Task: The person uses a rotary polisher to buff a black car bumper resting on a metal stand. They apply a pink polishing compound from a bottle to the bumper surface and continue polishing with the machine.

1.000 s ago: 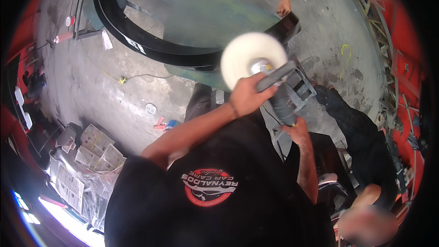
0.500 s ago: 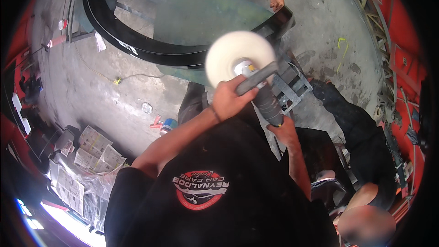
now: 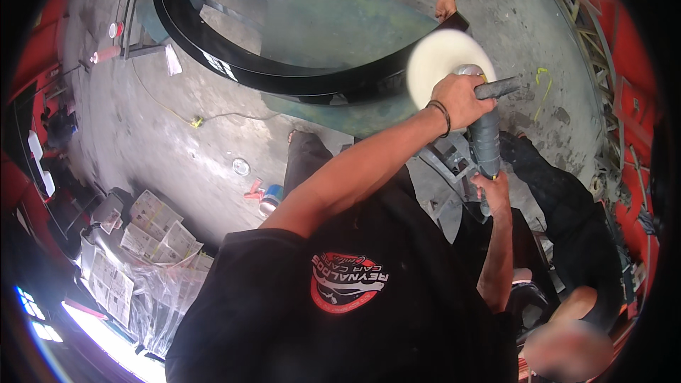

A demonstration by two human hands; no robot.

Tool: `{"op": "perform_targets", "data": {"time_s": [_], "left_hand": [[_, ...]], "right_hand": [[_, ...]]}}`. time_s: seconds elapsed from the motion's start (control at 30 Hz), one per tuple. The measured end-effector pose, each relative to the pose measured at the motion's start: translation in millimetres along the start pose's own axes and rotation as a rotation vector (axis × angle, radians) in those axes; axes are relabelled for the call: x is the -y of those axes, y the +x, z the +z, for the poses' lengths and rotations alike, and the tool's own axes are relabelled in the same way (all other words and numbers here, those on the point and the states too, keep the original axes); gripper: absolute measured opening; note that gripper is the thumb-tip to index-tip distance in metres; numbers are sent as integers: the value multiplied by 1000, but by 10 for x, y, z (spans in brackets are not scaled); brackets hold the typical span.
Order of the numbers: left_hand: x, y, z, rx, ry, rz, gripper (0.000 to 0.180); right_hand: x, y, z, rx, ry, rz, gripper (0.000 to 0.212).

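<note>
Both my hands hold a grey polisher point(image 3: 485, 143) with a round white pad point(image 3: 445, 64), blurred at its rim. My left hand point(image 3: 462, 103), a dark band at its wrist, is closed near the tool's head by the side handle. Lower down, my right hand point(image 3: 494, 190) is wrapped round the rear end of the body. The pad lies over the right end of a long, curved, glossy black panel point(image 3: 284, 84), hiding part of it; whether they touch I cannot tell. Another person's hand point(image 3: 445, 8) is at the panel's far right end.
A person in dark clothes point(image 3: 567, 220) sits or crouches at the right. A metal stand point(image 3: 447, 158) is below the pad. On the floor are a blue can point(image 3: 271, 200), a round lid point(image 3: 241, 167) and a cord point(image 3: 241, 115). Newspaper sheets point(image 3: 156, 223) cover something at the left.
My hands have carried the polisher to the right, along the panel to its right end. The whole view has shifted slightly. The other person's hand stays at the panel's end.
</note>
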State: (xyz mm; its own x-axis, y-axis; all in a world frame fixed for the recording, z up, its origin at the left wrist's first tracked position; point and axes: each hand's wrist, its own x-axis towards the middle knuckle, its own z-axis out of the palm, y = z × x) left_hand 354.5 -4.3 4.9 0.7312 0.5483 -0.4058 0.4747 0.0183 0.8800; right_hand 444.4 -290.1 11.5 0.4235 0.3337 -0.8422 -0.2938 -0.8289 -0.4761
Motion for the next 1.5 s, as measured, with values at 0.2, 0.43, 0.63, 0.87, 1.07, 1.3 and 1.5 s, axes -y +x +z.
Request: {"op": "perform_targets", "data": {"time_s": [0.2, 0.43, 0.63, 0.87, 1.07, 1.3, 1.5], "left_hand": [[307, -612, -337, 97, 85, 0, 38], [690, -1336, -1196, 209, 127, 36, 33], [1162, -1780, -1939, 260, 145, 103, 32], [1323, -1938, -2475, 293, 237, 103, 32], [1237, -1738, -2419, 285, 326, 238, 40], [886, -1260, -2205, 448, 313, 242, 45], [622, -664, -1942, 594, 315, 317, 45]], "right_hand": [[-380, -450, 827, -14, 54, 75, 16], [-558, -1011, 2214, -61, 119, 131, 17], [-565, -1418, 3427, -123, 183, 146, 25], [-474, -1609, 4097, -59, 223, 186, 30], [-329, -1554, 4205, -118, 325, 166, 26], [-123, -1463, 4196, -213, 464, 211, 23], [285, -1425, 4029, -321, 558, 237, 21]]}}
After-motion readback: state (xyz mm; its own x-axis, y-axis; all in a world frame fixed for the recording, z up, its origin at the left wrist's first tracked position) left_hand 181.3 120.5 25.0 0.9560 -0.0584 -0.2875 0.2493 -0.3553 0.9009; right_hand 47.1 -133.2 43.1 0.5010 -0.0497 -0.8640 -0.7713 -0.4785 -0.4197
